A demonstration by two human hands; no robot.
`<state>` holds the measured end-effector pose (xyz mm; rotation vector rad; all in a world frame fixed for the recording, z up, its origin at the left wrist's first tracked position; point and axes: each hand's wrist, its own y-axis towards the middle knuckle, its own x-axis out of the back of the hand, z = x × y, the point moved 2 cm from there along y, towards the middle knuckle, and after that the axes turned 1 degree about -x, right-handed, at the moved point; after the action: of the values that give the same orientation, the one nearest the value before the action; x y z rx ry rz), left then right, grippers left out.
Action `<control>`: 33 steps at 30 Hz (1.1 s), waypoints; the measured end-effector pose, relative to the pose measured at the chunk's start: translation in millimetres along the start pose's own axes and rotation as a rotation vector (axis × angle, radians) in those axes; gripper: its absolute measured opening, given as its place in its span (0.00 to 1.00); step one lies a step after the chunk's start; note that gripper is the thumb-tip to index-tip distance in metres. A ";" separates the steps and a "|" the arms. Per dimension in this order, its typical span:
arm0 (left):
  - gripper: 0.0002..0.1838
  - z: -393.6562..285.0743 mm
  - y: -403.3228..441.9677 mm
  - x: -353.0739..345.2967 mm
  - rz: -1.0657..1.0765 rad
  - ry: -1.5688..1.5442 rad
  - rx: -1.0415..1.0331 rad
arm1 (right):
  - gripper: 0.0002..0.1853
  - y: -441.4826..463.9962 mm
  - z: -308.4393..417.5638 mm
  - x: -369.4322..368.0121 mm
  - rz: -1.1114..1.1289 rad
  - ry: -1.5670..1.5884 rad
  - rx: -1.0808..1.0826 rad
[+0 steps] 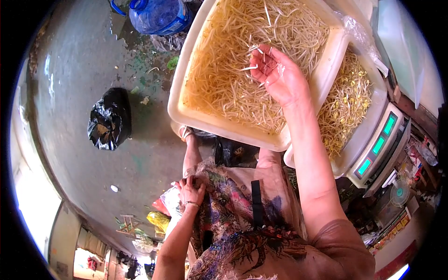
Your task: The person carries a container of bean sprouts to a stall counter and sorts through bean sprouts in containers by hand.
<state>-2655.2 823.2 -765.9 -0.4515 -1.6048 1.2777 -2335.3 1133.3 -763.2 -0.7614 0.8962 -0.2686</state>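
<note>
My right hand is held palm up over a large cream plastic tub, its fingers curled with a few white bean sprouts at the fingertips. Long pale bean sprouts fill the tub, lying in yellowish water. My left hand rests on my knee, fingers bent and a little apart against the patterned cloth of my clothing. Nothing shows in its grasp.
Yellow-headed sprouts fill a second tub on the right, beside a scale with green displays. A black plastic bag stands on the floor at left. A blue water jug is at the top, with scraps nearby.
</note>
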 end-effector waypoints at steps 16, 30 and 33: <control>0.26 -5.6 -3.4 2.9 -0.090 0.047 -0.039 | 0.15 -35.1 26.4 -1.7 0.050 -0.181 0.142; 0.29 -2.9 1.3 2.1 0.029 -0.004 0.027 | 0.13 -40.6 -35.3 -25.1 0.022 -0.337 -0.103; 0.29 -3.7 -0.8 2.8 -0.009 0.032 0.007 | 0.13 -35.1 -45.6 -17.3 0.032 -0.355 -0.123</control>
<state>-2653.1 827.0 -764.1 -0.4572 -1.5738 1.2629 -2378.4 1095.1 -746.0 -0.8754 0.5911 -0.0460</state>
